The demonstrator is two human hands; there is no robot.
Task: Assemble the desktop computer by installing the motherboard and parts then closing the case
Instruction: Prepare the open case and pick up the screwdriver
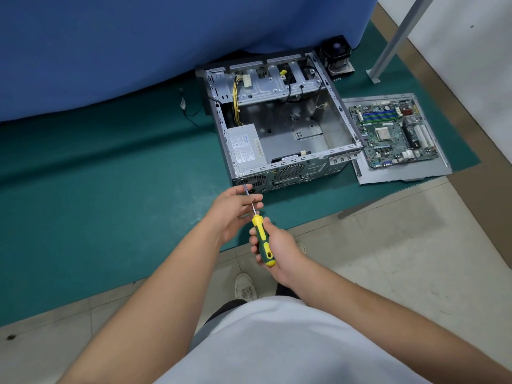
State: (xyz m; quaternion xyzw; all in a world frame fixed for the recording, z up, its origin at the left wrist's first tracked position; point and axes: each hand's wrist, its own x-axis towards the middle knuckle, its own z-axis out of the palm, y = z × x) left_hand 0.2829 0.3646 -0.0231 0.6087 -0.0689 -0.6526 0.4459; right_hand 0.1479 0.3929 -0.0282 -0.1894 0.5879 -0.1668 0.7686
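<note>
A green motherboard (393, 131) lies flat on a loose grey side panel (432, 173), at about three o'clock from the open computer case (279, 134) and just beside its right wall. The board looks light, thin and fragile, studded with sockets and slots, so it is probably best lifted by its bare edges with both hands. Inside the case, a power supply (245, 148) sits at seven o'clock. Nearer, the right hand (277, 248) grips a yellow-and-green screwdriver (261, 236) by its handle; the left hand (235, 209), fingers loosely curled, steadies the shaft, whose tip reaches the case's near left corner. A cooler fan (336, 56) sits at one o'clock.
</note>
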